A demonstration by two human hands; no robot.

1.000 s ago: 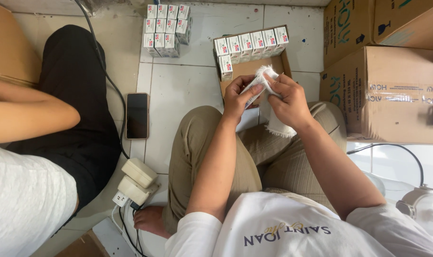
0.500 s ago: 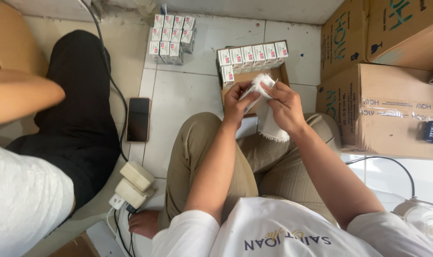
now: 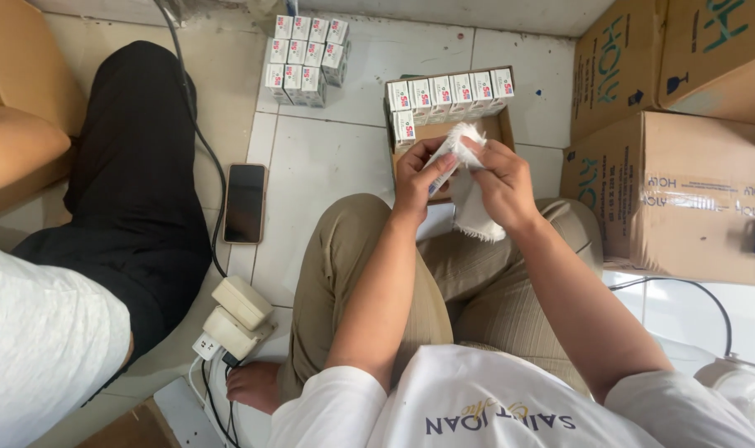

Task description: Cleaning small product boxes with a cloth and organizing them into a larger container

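Seated on the tiled floor, I have both hands raised over my lap, just short of the shallow brown cardboard tray that stands ahead of my knees. My left hand is pinched around a small white rectangular carton, thumb along its face. My right hand is closed on a frayed white cloth, whose upper end is bunched over the carton's top while the rest hangs toward my thigh. The two hands touch at the carton.

By my reading, the step in hand is wiping this carton clean. The next move would call for a firm left-hand grip while the cloth is drawn off, then a free spot in the tray's front row.

A row of matching white cartons with red and blue print lines the tray's far wall. Left of the tray sits a loose block of the same cartons; nearer me on that side lies a black smartphone. Large brown cardboard boxes stand right of the tray. Another person's black trouser leg lies far left.
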